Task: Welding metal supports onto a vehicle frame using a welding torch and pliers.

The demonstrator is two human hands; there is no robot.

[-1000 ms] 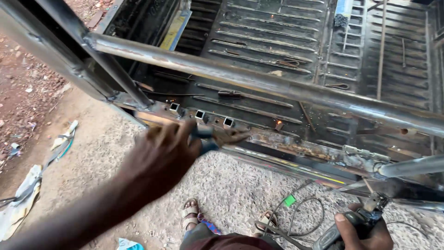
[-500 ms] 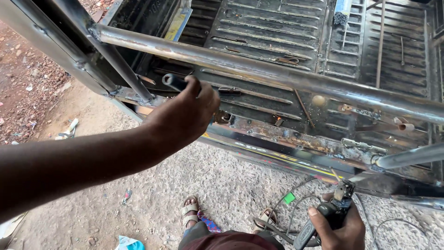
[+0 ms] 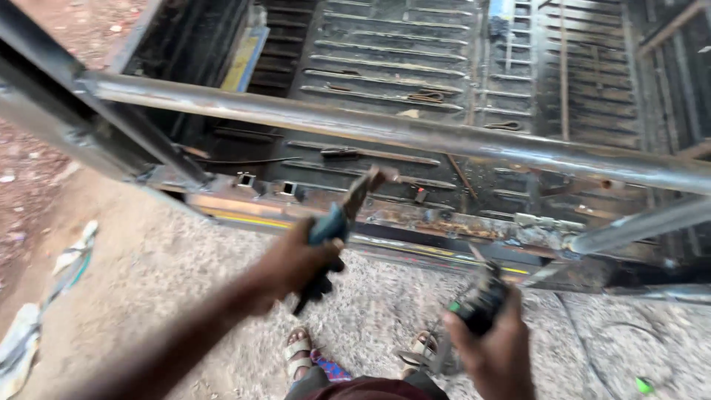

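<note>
**Hammer and welding holder at the rear edge of a ribbed metal truck bed**

Landmark: the long steel tube (image 3: 415, 133) that crosses the view from left to right, part of a bare frame standing over the truck bed (image 3: 415, 52).

Left hand (image 3: 296, 261): below the tube and near its middle, fingers wrapped tight round the blue grip of a chipping hammer (image 3: 342, 216). The hammer's rusty head points up towards the tube and lies over the rusted rear sill (image 3: 444, 218) of the bed; whether head and sill touch cannot be told through the blur.

Right hand (image 3: 495, 348): lower and to the right of the tube's middle, closed round a dark welding holder (image 3: 481, 300) with a green spot on it. Its tip points up towards the sill; no arc or spark shows.

State of the work, as judged: the tube already sits joined to the slanted post (image 3: 89, 111) at its left end, and a second tube (image 3: 637, 224) meets the sill below the landmark's right end. The sill shows rough, rusty patches and square holes (image 3: 246, 179). Both tools are in hand but neither is plainly applied, so cleaning and welding along the sill appear to remain.

Below the tube, on the gravel ground (image 3: 185, 296): the person's sandalled feet (image 3: 300, 348).
</note>
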